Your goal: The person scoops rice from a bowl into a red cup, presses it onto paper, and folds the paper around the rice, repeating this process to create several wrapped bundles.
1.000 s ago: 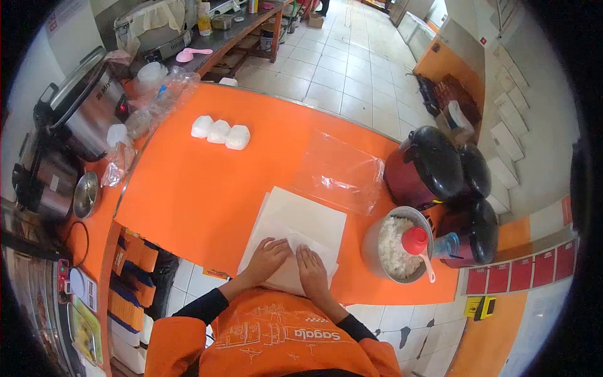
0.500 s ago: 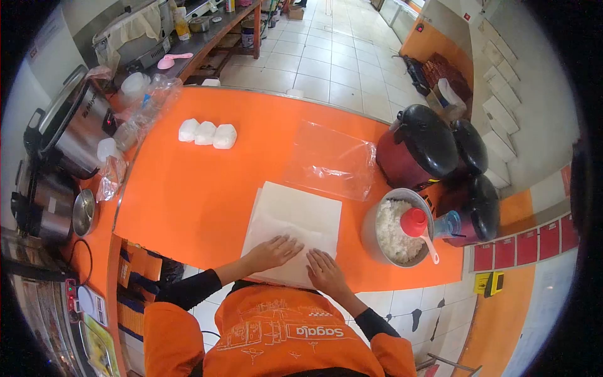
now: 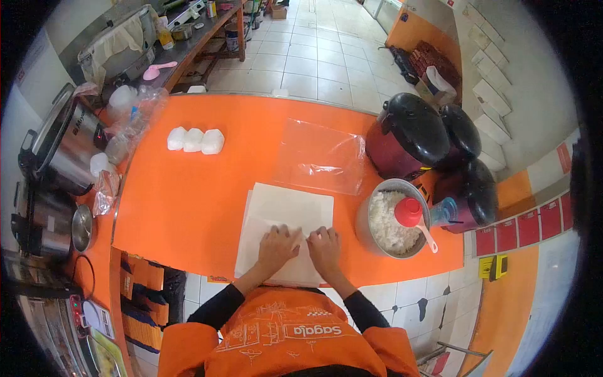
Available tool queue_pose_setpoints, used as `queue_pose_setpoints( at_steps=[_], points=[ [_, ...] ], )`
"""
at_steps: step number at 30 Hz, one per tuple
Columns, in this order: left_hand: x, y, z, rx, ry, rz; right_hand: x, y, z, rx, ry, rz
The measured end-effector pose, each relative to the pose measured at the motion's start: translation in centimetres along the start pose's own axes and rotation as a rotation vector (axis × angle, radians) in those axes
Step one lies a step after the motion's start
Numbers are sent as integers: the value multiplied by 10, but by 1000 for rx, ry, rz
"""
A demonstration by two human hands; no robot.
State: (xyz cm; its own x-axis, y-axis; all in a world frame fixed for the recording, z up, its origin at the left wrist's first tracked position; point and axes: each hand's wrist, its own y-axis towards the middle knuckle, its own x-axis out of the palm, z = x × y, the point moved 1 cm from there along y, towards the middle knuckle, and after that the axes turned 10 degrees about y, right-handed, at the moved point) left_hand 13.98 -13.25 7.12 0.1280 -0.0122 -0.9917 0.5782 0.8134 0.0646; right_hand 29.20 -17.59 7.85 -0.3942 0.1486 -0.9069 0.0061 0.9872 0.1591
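Note:
A stack of off-white paper sheets point(image 3: 292, 201) lies at the near edge of the orange table. My left hand point(image 3: 279, 247) is on the top sheet, its fingers bent and closed on the paper. Just beside it on the right, my right hand point(image 3: 325, 249) has its fingers curled down and closed on the same sheet. Whatever lies under the fingers is hidden. To the right stands a metal pot of white rice point(image 3: 384, 229). A red scoop point(image 3: 408, 212) with a pale pink handle rests on the rice.
A clear plastic bag point(image 3: 320, 156) lies flat beyond the paper. Three white folded packets point(image 3: 195, 141) sit in a row at the far left. Dark red rice cookers point(image 3: 402, 138) with black lids crowd the right side. Steel cookers point(image 3: 72, 138) and a metal bowl point(image 3: 83, 227) stand left.
My hands have gone from flat, stretched fingers to curled fingers closed on the paper, and they are nearer each other. The whole view has shifted slightly.

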Motion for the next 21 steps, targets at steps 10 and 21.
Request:
queue_pose_setpoints(
  at_steps=[10, 21],
  points=[
    [16, 16, -37, 103, -287, -212, 56, -42, 4, -5, 407, 47],
    [27, 12, -39, -394, -2173, -511, 53, -2, -37, 560, 1570, 194]
  ],
)
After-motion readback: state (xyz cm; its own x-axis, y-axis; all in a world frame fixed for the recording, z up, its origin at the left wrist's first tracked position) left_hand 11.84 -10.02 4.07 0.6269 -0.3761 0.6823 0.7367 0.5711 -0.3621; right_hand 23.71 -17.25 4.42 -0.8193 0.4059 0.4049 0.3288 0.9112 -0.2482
